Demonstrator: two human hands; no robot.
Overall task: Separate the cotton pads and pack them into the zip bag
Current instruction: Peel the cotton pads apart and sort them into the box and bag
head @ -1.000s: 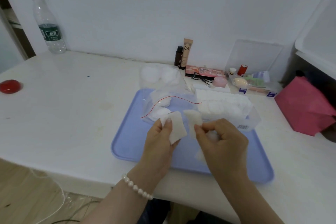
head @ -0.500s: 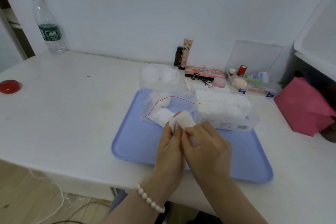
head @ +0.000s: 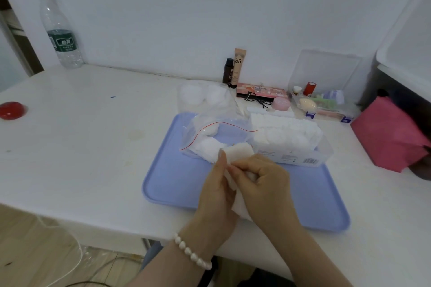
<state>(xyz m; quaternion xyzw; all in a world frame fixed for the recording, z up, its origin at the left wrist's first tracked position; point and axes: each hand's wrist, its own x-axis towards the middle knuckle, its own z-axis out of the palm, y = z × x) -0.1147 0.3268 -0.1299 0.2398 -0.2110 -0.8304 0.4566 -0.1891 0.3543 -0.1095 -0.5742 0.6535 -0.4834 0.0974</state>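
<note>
Cotton pads [head: 240,152] between both hands

The two cotton pads [head: 240,152], held apart a second ago, are now pressed together between both hands.

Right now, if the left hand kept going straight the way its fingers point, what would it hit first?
Probably the zip bag on the blue tray. The left hand points up and away, holding cotton pads just short of the bag, though depth is hard to judge.
</note>
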